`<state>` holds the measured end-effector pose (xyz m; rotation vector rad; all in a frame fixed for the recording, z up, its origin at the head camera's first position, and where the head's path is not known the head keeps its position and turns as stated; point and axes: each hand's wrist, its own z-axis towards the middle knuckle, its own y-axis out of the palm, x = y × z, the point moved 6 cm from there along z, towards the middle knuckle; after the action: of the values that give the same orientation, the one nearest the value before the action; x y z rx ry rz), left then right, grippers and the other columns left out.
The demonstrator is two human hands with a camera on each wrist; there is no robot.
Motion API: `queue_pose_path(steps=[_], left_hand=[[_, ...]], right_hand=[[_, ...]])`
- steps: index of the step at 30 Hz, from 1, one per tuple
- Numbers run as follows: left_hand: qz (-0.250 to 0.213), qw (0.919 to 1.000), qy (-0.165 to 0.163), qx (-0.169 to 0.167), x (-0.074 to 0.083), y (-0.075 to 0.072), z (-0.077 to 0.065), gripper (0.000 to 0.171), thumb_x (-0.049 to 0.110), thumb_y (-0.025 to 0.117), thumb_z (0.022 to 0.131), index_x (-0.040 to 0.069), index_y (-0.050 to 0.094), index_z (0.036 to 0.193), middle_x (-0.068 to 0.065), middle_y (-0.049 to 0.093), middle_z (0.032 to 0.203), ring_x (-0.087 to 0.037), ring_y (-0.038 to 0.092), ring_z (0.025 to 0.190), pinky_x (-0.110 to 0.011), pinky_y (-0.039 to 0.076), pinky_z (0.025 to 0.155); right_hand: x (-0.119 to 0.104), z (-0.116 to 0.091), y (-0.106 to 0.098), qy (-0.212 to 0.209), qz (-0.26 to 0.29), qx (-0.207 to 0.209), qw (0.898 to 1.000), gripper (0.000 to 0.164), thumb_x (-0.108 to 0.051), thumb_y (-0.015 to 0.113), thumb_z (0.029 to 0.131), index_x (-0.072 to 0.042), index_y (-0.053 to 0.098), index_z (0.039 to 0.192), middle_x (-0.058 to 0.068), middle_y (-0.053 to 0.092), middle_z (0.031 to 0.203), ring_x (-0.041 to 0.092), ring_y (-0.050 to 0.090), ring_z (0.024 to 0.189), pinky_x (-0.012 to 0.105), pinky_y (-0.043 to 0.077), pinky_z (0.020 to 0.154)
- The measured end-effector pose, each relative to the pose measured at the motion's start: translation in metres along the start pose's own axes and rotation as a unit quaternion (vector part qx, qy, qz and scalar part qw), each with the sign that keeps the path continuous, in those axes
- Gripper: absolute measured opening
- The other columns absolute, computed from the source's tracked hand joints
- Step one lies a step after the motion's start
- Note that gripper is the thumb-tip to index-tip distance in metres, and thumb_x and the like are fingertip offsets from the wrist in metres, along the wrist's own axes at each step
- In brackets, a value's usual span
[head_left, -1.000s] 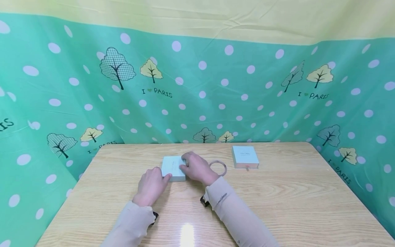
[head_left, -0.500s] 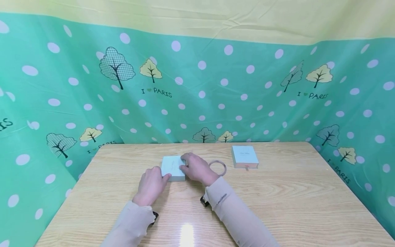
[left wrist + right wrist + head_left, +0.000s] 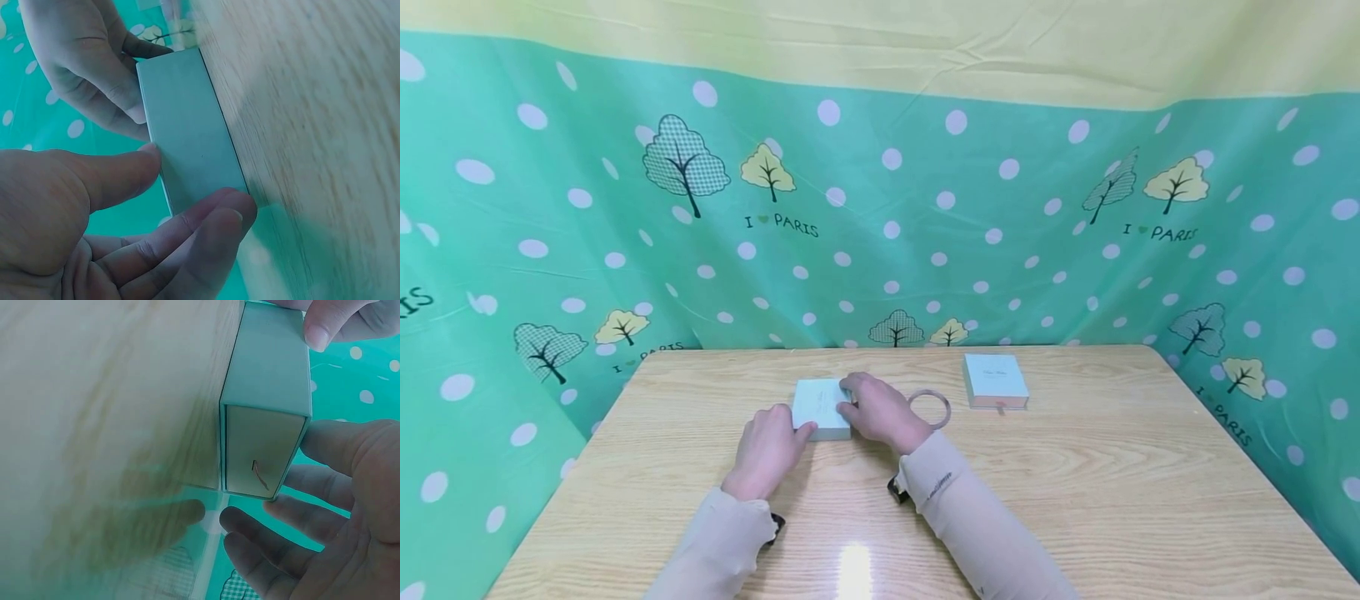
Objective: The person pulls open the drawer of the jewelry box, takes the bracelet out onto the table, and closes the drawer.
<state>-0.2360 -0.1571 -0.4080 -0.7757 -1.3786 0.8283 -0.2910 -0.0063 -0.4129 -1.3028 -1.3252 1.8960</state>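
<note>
A pale blue drawer box [image 3: 818, 405] lies flat on the wooden table, small print on its lid. My left hand [image 3: 771, 450] holds its left end, thumb on the near top edge and fingertips low against the side in the left wrist view. At the opposite end, my right hand [image 3: 883, 410] grips the upper edge with its thumb and forward fingers. The right wrist view shows the drawer front [image 3: 259, 450] pushed in flush, a short ribbon tab [image 3: 260, 474] hanging from it. Lower right-hand fingers sit beside that end, apart from it.
Just right of my right hand a purplish-grey bangle [image 3: 930, 408] lies on the table [image 3: 1112, 483]. A second pale blue box [image 3: 996, 381], with a pinkish front and ribbon tab, stands farther right near the back edge. A green dotted curtain [image 3: 917, 225] hangs behind.
</note>
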Motion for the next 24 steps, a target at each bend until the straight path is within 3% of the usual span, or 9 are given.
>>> queue_pose_path(steps=[24], left_hand=[[0.008, 0.9999, 0.011, 0.003, 0.0015, 0.0006, 0.0005, 0.038, 0.027, 0.069, 0.088, -0.008, 0.058, 0.097, -0.011, 0.055, 0.068, -0.019, 0.048, 0.054, -0.029, 0.038, 0.044]], right_hand=[[-0.0023, -0.0052, -0.0041, 0.004, -0.049, -0.005, 0.999, 0.047, -0.036, 0.060, 0.093, -0.008, 0.056, 0.131, 0.008, 0.055, 0.131, 0.023, 0.057, 0.115, 0.039, 0.046, 0.096]])
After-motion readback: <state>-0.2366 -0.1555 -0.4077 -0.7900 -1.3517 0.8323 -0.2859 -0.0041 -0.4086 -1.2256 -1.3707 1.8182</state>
